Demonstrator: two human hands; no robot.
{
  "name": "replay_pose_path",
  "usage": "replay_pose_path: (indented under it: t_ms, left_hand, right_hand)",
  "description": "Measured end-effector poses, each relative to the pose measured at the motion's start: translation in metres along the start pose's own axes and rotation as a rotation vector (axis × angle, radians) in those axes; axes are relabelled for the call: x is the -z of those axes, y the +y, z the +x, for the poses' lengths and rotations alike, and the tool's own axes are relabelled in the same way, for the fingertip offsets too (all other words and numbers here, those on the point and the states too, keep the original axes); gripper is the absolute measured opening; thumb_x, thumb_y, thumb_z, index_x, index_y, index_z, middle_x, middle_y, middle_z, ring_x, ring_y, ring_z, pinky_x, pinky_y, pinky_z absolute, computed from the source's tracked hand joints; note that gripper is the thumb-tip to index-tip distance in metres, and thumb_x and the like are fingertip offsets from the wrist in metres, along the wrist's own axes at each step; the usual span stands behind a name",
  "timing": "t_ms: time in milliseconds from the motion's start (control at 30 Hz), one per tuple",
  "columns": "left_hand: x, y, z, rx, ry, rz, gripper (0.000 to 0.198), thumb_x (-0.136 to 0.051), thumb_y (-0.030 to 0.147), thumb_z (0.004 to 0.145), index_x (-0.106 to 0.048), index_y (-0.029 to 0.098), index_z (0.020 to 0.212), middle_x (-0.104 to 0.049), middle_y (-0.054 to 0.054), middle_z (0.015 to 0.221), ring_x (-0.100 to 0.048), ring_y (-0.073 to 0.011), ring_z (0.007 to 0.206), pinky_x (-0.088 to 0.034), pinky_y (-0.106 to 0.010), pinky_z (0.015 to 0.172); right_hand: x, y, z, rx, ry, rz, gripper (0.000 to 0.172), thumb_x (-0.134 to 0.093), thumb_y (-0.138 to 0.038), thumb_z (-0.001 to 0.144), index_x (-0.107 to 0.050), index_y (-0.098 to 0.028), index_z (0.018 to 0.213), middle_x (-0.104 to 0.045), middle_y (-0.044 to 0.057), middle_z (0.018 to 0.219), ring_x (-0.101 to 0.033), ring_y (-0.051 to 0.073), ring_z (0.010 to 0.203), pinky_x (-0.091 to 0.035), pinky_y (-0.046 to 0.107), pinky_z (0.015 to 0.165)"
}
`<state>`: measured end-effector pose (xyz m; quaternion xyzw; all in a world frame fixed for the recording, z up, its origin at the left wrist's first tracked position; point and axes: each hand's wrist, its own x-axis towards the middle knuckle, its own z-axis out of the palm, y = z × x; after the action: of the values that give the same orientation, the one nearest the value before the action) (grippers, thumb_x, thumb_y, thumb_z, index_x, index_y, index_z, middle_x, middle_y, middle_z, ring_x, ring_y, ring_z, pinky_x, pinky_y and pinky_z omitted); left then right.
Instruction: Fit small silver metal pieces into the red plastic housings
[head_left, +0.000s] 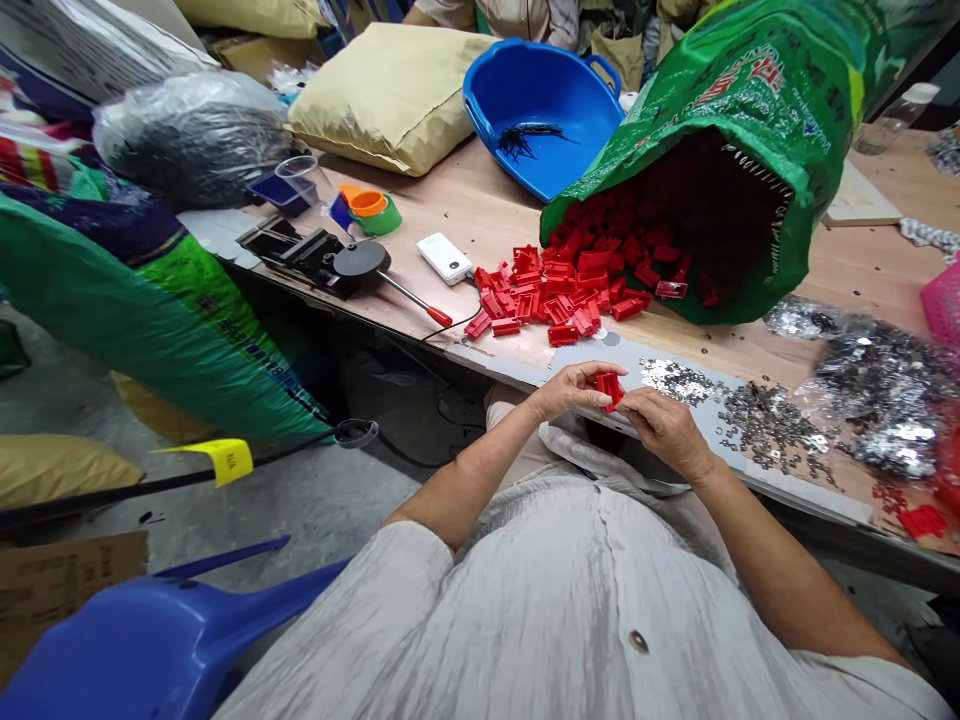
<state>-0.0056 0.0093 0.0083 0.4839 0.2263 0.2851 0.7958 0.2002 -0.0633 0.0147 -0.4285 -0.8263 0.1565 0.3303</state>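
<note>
Red plastic part [610, 390] clamped between left hand [570, 390] and right hand [664, 432]; hands together above table edge [517, 364], placing work close to body. Loose red parts [559, 285] spill from tipped green sack [720, 170], apparently keeping supply within reach; metal clips [772, 425] lie right.

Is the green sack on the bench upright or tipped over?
Tipped over: the green sack lies on its side on the table, its mouth open, with red parts spilling out across the wood.
</note>
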Motion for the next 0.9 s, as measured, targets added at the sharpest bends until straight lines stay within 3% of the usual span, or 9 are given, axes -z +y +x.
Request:
replay_pose_path:
  t_ms: [167,333,467,533,633,900]
  left_hand:
    - [0.0,0.0,-0.001,0.0,0.004,0.015,0.061,-0.087,0.028,0.062,-0.067,0.016,0.118,-0.071,-0.007,0.1,-0.064,-0.0167,0.091,-0.049,-0.028,0.085]
    - [0.0,-0.003,0.0,-0.002,0.016,0.028,0.061,-0.09,0.027,0.057,-0.066,0.016,0.112,-0.069,-0.005,0.096,-0.064,-0.0159,0.087,-0.049,-0.029,0.082]
    - [-0.002,-0.007,0.002,-0.053,-0.014,0.069,0.054,-0.09,0.026,0.057,-0.065,0.015,0.103,-0.068,-0.006,0.096,-0.063,-0.0152,0.085,-0.05,-0.03,0.082]
    - [-0.004,-0.009,0.003,-0.091,-0.032,0.134,0.049,-0.088,0.026,0.06,-0.065,0.015,0.102,-0.067,-0.006,0.094,-0.063,-0.0143,0.084,-0.049,-0.029,0.082]
    - [-0.006,-0.011,0.003,-0.158,-0.012,0.298,0.044,-0.084,0.024,0.065,-0.067,0.015,0.104,-0.067,-0.006,0.098,-0.062,-0.0141,0.087,-0.047,-0.028,0.086]
    - [-0.007,-0.012,0.003,-0.185,-0.01,0.654,0.041,-0.073,0.024,0.074,-0.068,0.016,0.114,-0.071,-0.006,0.105,-0.064,-0.017,0.097,-0.045,-0.026,0.091]
  right_hand:
    - [0.002,-0.004,0.002,-0.03,0.006,0.127,0.015,-0.051,-0.023,0.096,-0.063,-0.026,0.105,-0.07,0.005,0.098,-0.066,0.019,0.091,-0.053,0.035,0.082]
    - [0.006,-0.006,-0.003,-0.24,0.022,0.138,0.02,-0.06,-0.032,0.092,-0.061,-0.024,0.11,-0.066,0.004,0.093,-0.059,0.016,0.071,-0.05,0.032,0.068]
    - [0.012,-0.006,-0.011,-0.272,0.001,0.066,0.029,-0.046,-0.031,0.098,-0.057,-0.023,0.124,-0.063,0.008,0.105,-0.061,0.02,0.091,-0.05,0.036,0.081]
    - [0.014,-0.007,-0.016,-0.26,-0.005,0.016,0.032,-0.041,-0.029,0.1,-0.058,-0.022,0.126,-0.061,0.01,0.103,-0.059,0.022,0.097,-0.049,0.037,0.085]
    - [0.014,-0.01,-0.025,-0.271,-0.021,-0.034,0.032,-0.043,-0.028,0.099,-0.061,-0.021,0.125,-0.061,0.008,0.095,-0.06,0.021,0.089,-0.05,0.035,0.08]
    - [0.009,-0.009,-0.034,-0.312,-0.08,-0.114,0.023,-0.051,-0.026,0.095,-0.065,-0.022,0.111,-0.07,0.007,0.101,-0.067,0.021,0.087,-0.052,0.035,0.079]
